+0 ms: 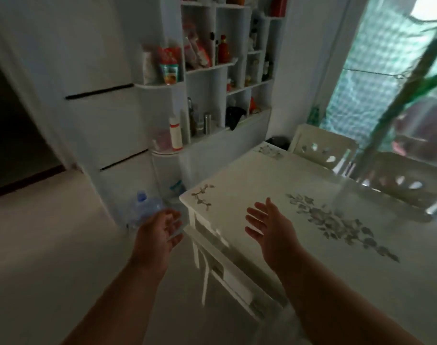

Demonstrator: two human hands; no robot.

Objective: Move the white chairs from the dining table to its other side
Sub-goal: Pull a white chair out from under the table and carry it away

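Note:
The white dining table (274,175) with grey flower prints fills the right half of the head view. Two white chairs with cut-out backs stand at its far side: one (321,148) near the far corner, another (406,178) further right, partly behind a blurred green pole. My left hand (160,232) hovers off the table's near-left corner, fingers apart and empty. Above the tabletop's near edge my right hand (269,227) is spread, palm turned left, holding nothing. A white frame (227,265), table or chair I cannot tell, shows under the near edge.
A large clear water bottle (145,207) with a blue cap stands on the floor just beyond my left hand. White shelving (212,70) full of bottles and packets lines the back wall. A dark doorway (13,135) opens at left. Pale floor lies at lower left.

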